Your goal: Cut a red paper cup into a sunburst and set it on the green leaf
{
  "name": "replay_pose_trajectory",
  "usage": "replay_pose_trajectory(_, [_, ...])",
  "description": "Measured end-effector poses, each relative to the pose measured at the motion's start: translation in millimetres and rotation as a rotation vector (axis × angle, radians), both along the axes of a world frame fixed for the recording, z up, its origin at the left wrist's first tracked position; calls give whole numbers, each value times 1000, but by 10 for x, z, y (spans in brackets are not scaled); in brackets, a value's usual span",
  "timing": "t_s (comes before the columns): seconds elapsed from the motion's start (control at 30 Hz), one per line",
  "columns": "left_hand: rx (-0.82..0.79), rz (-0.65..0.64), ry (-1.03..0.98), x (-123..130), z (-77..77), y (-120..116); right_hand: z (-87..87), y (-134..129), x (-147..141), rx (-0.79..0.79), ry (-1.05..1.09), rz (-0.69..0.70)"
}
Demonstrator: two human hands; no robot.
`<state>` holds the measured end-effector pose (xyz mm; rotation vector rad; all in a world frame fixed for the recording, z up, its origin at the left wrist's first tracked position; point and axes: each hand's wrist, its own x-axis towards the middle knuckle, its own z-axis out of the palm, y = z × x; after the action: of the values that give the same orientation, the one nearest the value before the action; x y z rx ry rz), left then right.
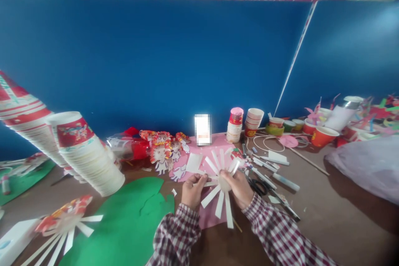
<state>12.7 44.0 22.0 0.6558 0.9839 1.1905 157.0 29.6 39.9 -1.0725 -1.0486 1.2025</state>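
Observation:
A paper cup cut into strips (225, 183) is held up in the middle, its white strips spread out around the round base like rays. My right hand (240, 190) grips it at the base, the thumb lying on the near face. On the other side, my left hand (191, 192) pinches one of the strips between thumb and fingers. Below and behind the cup lies pink paper (210, 212). Paper cut-out figures (162, 153) with orange-red manes stand to the left. Black-handled scissors (260, 186) rest just right of my right hand.
Tall stacks of paper cups (90, 153) lean at left, near a green paper sheet (131, 220) and another cut cup (67, 226). Two smaller cup stacks (234, 131) stand at the back. Markers (285, 182), a stick, cords and a filled plastic bag (364, 166) are at right.

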Motion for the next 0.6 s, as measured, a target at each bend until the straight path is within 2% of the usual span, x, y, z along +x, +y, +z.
replay_pose_trajectory(0.17, [59, 25, 19, 33, -14, -42, -45, 34, 52, 26, -101, -63])
replay_pose_trajectory(0.3, [89, 33, 113, 19, 58, -60, -41, 48, 81, 59, -170, -78])
replay_pose_trajectory(0.43, [429, 205, 413, -19, 123, -83, -13, 56, 91, 47, -229, -95])
replay_pose_trajectory(0.5, [580, 201, 605, -30, 128, -98, 19, 47, 86, 76, -302, -93])
replay_pose_trajectory(0.6, [648, 136, 795, -38, 125, -107, 64, 21, 73, 145, -378, -41])
